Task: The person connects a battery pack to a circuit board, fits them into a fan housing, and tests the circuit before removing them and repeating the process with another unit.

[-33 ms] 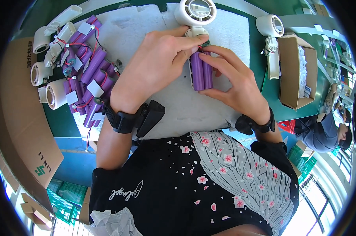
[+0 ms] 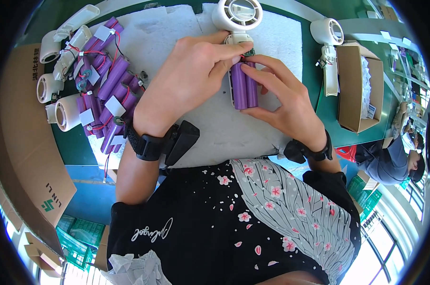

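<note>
Dead centre on the white foam pad [image 2: 177, 38]: purple two-cell battery pack [image 2: 244, 85] sitting in the handle of a white handheld fan [image 2: 237, 16], fan head up at twelve o'clock. Left hand [image 2: 186, 80] curled narrow, fingertips pinching at the pack's top end by the small circuit board [image 2: 249, 52]. Right hand [image 2: 281, 97] cupped round the pack from three o'clock, thumb under, fingers on the cells. Out at nine o'clock, a heap of purple battery packs [image 2: 108, 90] and white fan shells [image 2: 65, 111]. At two o'clock, an open cardboard box [image 2: 353, 85].
</note>
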